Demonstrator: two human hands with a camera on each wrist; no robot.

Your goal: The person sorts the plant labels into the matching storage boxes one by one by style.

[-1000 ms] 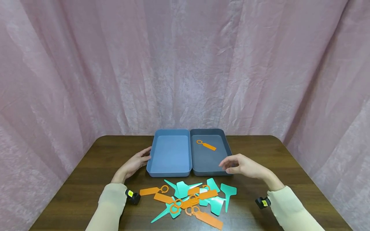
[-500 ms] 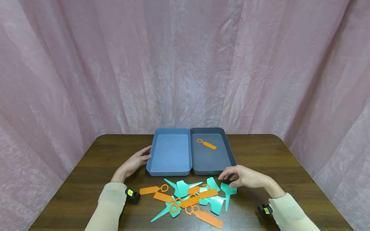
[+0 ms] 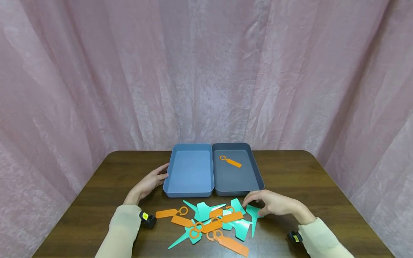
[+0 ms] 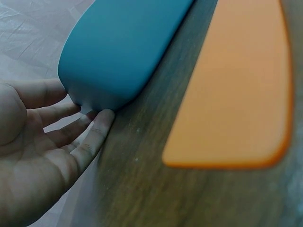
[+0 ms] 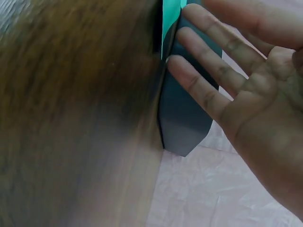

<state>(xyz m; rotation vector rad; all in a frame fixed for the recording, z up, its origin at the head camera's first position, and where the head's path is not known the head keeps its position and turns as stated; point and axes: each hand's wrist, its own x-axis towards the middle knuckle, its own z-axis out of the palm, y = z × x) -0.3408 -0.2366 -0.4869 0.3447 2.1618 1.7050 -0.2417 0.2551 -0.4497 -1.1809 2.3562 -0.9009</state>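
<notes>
My left hand [image 3: 150,184] rests its extended fingers against the left wall of the blue tray [image 3: 167,179]; in the left wrist view the fingertips meet the corner of that tray [image 4: 113,56]. Over the right end of the pile, my right hand [image 3: 278,203] reaches down with thumb and fingers spread around the head of a teal T-shaped plant label [image 3: 253,212]. Its fingers look nearly straight in the right wrist view, close to a teal piece [image 5: 170,19]. Inside the dark grey tray [image 3: 233,184] lies one orange tag with a ring end [image 3: 233,163].
Several orange ring tags [image 3: 232,245] and teal plant labels [image 3: 203,211] overlap on the wooden table [image 3: 96,215] in front of the trays. One orange tag [image 3: 166,213] lies near the left wrist. A pink curtain [image 3: 206,71] hangs behind the table.
The right hand has moved from the dark tray's front right corner down toward the viewer, to the teal label at the pile's right end. The left hand stays at the blue tray.
</notes>
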